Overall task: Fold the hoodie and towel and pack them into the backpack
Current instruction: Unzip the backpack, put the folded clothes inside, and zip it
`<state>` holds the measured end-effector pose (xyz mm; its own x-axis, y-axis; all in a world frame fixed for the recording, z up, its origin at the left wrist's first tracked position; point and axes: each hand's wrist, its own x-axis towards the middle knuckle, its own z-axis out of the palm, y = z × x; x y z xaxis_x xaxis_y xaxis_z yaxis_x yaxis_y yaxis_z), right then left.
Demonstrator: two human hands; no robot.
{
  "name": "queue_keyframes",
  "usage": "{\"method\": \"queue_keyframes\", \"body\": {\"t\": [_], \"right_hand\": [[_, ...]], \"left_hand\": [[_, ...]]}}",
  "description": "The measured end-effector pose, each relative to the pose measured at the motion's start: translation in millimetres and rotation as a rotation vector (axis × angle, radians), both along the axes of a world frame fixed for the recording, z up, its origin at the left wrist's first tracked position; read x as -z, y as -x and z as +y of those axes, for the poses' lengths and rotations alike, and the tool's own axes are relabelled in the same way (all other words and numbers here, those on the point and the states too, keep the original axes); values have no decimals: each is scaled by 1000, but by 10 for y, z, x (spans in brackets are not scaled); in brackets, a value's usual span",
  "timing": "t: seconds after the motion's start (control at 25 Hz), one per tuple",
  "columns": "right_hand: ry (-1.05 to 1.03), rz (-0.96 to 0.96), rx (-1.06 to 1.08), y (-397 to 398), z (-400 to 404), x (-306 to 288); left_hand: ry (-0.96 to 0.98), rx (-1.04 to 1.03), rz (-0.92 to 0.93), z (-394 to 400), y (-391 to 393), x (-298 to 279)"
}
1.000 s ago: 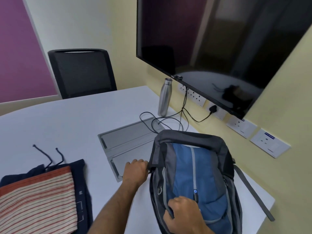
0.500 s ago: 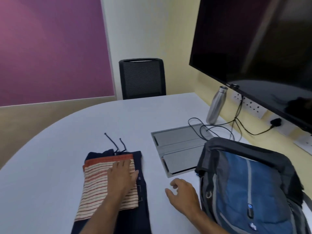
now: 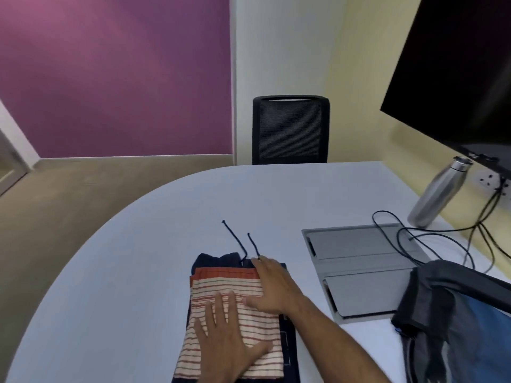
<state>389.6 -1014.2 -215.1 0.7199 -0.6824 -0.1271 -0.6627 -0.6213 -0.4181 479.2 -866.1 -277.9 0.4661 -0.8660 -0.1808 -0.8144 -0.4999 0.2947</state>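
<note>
Head view is showing both hands, left [image 3: 231, 330] and right [image 3: 276, 288], resting flat-fingered on the folded towel [image 3: 218, 283] atop the hoodie [image 3: 215, 259], probably needing a grip under the stack before lifting it into the backpack [image 3: 453, 322].

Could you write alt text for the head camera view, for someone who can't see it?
Both hands, left hand and right hand, rest flat on a folded striped towel stacked on a navy hoodie on a white table; a backpack stands at right.

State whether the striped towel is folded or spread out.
Folded. The striped towel lies as a compact rectangle on the folded navy hoodie, both hands flat on it.
</note>
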Motion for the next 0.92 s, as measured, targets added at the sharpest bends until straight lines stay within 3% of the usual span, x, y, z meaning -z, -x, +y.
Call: {"method": "queue_keyframes", "body": {"t": [0.2, 0.24, 0.32, 0.44, 0.6, 0.8, 0.92], "right_hand": [[-122, 272, -128, -301, -334, 146], [-140, 280, -106, -295, -360, 193], [-132, 276, -25, -217, -368, 228], [-142, 247, 133, -44, -251, 199], [-164, 229, 293, 205, 47, 140], [-314, 197, 335, 447, 461, 72], [-493, 80, 436, 429, 873, 52]], "left_hand": [[-70, 174, 69, -98, -291, -72], [-27, 197, 4, -149, -348, -99], [-152, 342, 41, -208, -519, -160], [-182, 598, -41, -346, -768, -235], [-294, 818, -257, -589, -835, -466], [-246, 849, -526, -658, -677, -683], [-150, 757, -543, -635, -584, -640]]}}
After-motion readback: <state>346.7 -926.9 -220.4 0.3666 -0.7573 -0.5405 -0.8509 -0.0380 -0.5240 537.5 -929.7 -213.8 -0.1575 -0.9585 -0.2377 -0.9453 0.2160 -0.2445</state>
